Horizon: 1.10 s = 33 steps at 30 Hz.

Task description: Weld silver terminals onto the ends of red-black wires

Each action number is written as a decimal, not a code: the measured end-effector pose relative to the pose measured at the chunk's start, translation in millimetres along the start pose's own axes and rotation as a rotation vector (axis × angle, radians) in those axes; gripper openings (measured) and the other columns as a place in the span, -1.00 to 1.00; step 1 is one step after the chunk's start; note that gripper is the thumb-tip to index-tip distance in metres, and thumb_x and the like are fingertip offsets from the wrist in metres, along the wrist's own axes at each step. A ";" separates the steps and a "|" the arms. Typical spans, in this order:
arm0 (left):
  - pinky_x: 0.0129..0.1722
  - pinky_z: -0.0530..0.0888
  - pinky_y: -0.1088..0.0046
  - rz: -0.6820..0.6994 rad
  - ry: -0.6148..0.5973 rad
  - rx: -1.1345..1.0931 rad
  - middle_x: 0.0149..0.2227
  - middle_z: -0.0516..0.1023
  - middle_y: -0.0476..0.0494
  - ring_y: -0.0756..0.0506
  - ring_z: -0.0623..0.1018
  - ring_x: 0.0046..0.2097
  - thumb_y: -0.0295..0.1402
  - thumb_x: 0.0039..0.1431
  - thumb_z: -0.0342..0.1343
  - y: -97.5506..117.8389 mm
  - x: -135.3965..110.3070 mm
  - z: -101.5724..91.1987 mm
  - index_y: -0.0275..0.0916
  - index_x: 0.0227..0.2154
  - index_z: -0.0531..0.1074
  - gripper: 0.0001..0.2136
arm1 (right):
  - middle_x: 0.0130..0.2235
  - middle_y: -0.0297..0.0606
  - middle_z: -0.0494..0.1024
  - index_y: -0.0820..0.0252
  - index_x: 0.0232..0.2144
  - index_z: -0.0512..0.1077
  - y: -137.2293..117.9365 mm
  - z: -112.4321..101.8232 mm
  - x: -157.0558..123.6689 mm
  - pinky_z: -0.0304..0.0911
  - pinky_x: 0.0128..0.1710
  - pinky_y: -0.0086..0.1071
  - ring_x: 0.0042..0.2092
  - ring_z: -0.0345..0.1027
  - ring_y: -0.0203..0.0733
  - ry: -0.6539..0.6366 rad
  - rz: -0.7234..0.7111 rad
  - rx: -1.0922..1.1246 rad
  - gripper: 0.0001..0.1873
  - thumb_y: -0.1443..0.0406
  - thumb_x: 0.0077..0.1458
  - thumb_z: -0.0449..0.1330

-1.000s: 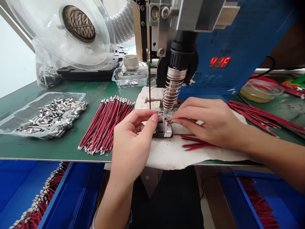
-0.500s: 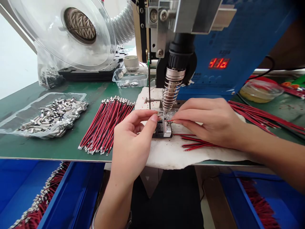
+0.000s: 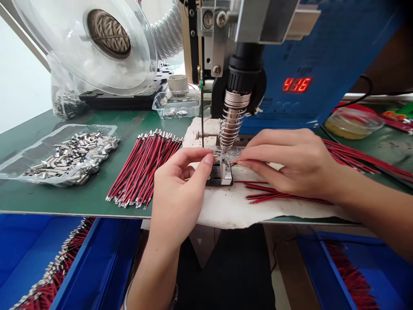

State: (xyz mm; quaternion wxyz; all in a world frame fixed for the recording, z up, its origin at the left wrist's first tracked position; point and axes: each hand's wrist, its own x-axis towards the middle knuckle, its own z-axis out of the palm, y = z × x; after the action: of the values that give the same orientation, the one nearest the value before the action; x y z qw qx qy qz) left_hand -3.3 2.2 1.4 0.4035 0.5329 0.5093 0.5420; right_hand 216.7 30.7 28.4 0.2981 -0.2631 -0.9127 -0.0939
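Observation:
My left hand (image 3: 180, 185) has thumb and forefinger pinched together at the left side of a small black-and-silver fixture (image 3: 226, 174). What lies between those fingertips is too small and hidden to name. From the right, my right hand (image 3: 290, 159) pinches a thin red wire (image 3: 232, 162), whose end reaches toward the fixture. Directly above stands a soldering iron (image 3: 235, 116) with a coiled spring around it, its tip down by the fixture. Below my right hand, several red and black wires (image 3: 267, 196) lie on a white cloth (image 3: 222, 211).
A bundle of red-black wires with metal ends (image 3: 145, 168) lies left of my left hand. Beyond it is a clear tray (image 3: 9, 170) of metal connectors. A blue machine (image 3: 322, 56) with a red display stands behind. Blue bins (image 3: 106, 258) sit below the table edge.
My right hand has shifted slightly to the right, with the red wire in its fingers. My left hand stays in the same place.

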 end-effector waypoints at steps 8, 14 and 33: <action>-0.62 0.11 0.52 0.024 0.006 -0.010 -0.47 0.48 0.00 0.08 0.22 -0.57 -0.24 0.19 0.31 -0.1 -0.3 0.0 -0.14 -0.27 0.62 -0.88 | -0.33 -0.29 0.59 0.08 -0.27 0.55 -6.3 -1.9 6.9 0.36 -0.33 -0.34 -0.31 0.47 -0.22 -0.032 0.150 0.243 -0.84 0.31 0.33 0.17; -0.63 0.09 0.54 0.018 0.001 -0.015 -0.50 0.46 0.01 0.09 0.20 -0.57 -0.25 0.20 0.30 -0.4 0.0 0.3 -0.14 -0.28 0.62 -0.90 | -0.31 -0.28 0.59 0.13 -0.26 0.54 -7.3 1.2 5.7 0.34 -0.33 -0.36 -0.32 0.45 -0.25 -0.064 0.161 0.277 -0.86 0.32 0.34 0.17; -0.61 0.10 0.58 0.021 0.013 -0.021 -0.48 0.49 0.01 0.11 0.21 -0.55 -0.27 0.20 0.31 -1.3 -0.9 0.9 -0.10 -0.30 0.64 -0.93 | -0.33 -0.25 0.58 0.19 -0.27 0.54 -8.0 6.0 3.3 0.32 -0.33 -0.35 -0.34 0.43 -0.24 -0.058 0.067 0.187 -0.83 0.33 0.36 0.16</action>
State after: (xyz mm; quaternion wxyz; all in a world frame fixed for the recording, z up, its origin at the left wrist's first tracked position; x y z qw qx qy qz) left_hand -2.4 1.7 -0.1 0.3999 0.5307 0.5005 0.5550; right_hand 207.2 27.3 25.4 0.2977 -0.2670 -0.9165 0.0093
